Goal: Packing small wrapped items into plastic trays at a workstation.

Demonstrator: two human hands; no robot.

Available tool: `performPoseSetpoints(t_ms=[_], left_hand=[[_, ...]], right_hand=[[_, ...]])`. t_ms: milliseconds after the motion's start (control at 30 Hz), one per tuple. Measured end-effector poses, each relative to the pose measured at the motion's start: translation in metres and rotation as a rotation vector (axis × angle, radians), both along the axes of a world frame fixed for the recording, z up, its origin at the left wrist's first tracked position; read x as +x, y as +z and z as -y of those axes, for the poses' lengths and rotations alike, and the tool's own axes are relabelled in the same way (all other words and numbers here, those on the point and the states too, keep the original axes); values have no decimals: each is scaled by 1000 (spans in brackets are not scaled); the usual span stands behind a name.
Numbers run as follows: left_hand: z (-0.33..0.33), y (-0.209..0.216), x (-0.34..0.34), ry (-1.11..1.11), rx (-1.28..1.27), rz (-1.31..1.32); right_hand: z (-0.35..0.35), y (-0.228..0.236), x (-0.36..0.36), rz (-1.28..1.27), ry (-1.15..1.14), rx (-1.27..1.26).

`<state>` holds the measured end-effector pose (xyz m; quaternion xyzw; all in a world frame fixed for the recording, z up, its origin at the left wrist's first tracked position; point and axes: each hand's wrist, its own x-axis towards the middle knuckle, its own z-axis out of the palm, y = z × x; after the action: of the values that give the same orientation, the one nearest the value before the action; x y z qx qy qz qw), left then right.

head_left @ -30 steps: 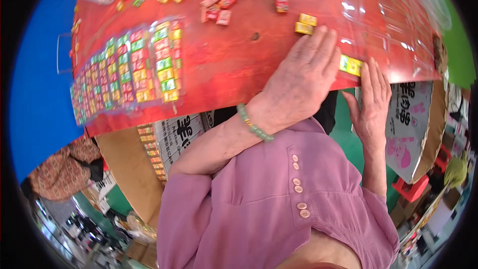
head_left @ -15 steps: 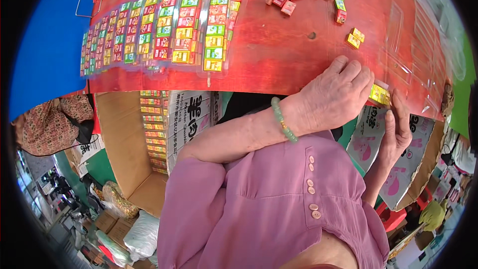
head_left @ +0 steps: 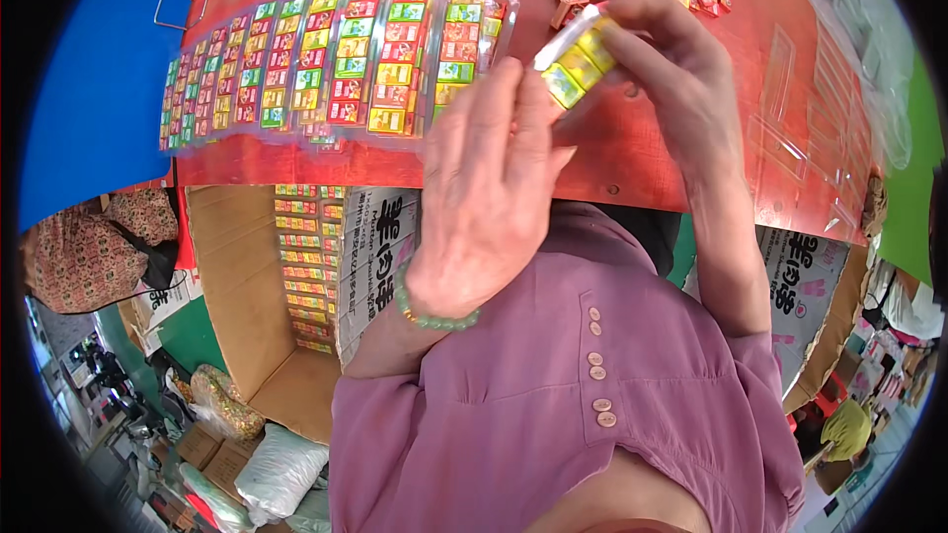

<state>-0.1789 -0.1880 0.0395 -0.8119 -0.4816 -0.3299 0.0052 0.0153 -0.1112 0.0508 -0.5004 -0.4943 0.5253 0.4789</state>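
Both hands raised, left (head_left: 491, 199) open-palmed, right (head_left: 681, 74) fingers pinched.

A small packing workshop: filled candy trays (head_left: 336, 59) are lying on a red worktop (head_left: 691, 148), cartons (head_left: 296, 266) standing below.
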Motion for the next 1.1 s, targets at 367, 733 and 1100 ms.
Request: performPoseSetpoints(t_ms=[367,733,1100], left_hand=[[26,-21,-39,284,-158,-111],[11,-19,-56,311,-162,-202],[0,-9,-54,213,-172,-276]], right_hand=[[-78,-9,-68,194,352,64],[-69,-26,-83,620,178,397],[-62,-36,-91,710,4,565]])
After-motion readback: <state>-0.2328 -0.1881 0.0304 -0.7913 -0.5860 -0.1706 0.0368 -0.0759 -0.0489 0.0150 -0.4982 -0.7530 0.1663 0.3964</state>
